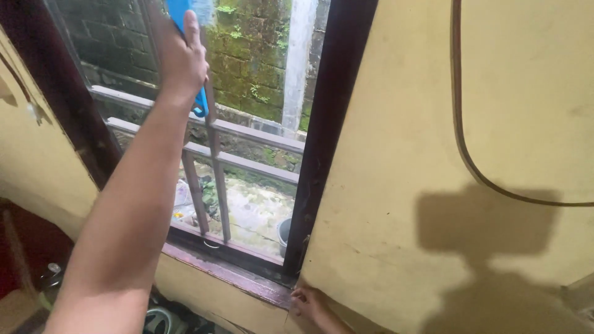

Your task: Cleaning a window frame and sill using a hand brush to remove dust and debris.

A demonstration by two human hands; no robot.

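My left hand (182,59) is raised high against the window, shut on a blue-handled cleaning tool (201,102) whose blue head (178,11) reaches the top edge of the view. A pale part of the tool (204,8) lies against the pane; its shape is cut off. My left forearm crosses the metal window bars (247,133). My right hand (306,303) is low down, with bent fingers resting on the end of the brown window sill (247,281) where it meets the yellow wall (396,154). It holds nothing that I can see.
A dark brown window frame (331,117) stands right of the bars. Outside are a mossy brick wall (247,55), a white pipe (297,62) and a grey bucket (284,232). A black cable (461,133) hangs across the yellow wall. Cluttered items (164,318) lie below the sill.
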